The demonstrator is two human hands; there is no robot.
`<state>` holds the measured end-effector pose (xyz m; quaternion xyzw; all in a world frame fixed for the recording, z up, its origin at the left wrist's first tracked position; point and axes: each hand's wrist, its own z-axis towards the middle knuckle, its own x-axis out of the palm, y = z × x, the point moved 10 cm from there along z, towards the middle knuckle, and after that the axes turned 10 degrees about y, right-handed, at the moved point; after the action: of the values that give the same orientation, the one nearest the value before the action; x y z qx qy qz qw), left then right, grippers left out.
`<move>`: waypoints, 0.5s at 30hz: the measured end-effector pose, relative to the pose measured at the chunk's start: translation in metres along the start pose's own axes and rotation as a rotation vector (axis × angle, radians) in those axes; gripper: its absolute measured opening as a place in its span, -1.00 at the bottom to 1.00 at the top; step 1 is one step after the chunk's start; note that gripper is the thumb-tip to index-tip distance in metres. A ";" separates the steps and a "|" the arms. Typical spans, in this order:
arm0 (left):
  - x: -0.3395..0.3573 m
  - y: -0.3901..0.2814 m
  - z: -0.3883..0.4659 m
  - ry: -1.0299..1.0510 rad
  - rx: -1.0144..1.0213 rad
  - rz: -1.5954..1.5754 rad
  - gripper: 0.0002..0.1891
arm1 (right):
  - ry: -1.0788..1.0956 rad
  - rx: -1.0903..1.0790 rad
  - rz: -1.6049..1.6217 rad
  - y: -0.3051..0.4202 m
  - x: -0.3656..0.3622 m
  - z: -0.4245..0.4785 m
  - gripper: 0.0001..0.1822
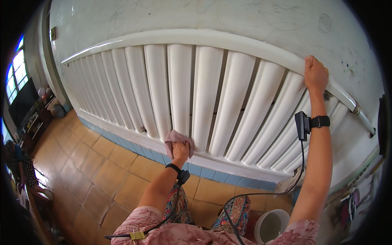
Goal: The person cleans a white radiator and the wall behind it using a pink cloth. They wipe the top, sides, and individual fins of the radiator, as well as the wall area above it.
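My left hand (pixel 180 150) holds a mauve cloth (pixel 175 138) against the foot of a white column radiator (pixel 182 92), where the columns meet the lower rail. To the upper right, my right hand (pixel 316 73) is closed around the white top rail (pixel 266 49) of the radiator. Both wrists wear black straps with small cabled devices. Dark gaps show between the radiator's columns, and a small dark fitting sits low between two of them.
A white bucket (pixel 272 226) stands by my legs on the tan tiled floor (pixel 113 171). Blue tiles (pixel 196 169) line the wall's base. At far left are a television (pixel 22 105) on a dark stand and another person's legs. A cable (pixel 260 194) hangs between my arms.
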<state>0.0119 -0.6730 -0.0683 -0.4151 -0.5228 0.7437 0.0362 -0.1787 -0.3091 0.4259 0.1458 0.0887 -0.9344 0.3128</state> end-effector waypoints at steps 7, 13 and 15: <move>-0.091 -0.123 -0.029 -0.654 0.455 0.366 -0.66 | -0.041 -0.003 0.033 0.005 -0.004 0.003 -0.69; -0.168 -0.358 -0.054 -0.686 1.062 0.358 -0.79 | -0.027 -0.018 0.023 0.000 0.000 0.000 -0.66; -0.173 -0.359 -0.049 -0.705 1.113 0.247 -0.75 | -0.024 -0.031 0.025 0.005 -0.001 0.003 -0.65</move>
<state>0.0206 -0.5587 0.3165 -0.1236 0.0093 0.9922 -0.0136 -0.1754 -0.3132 0.4284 0.1308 0.0977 -0.9306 0.3276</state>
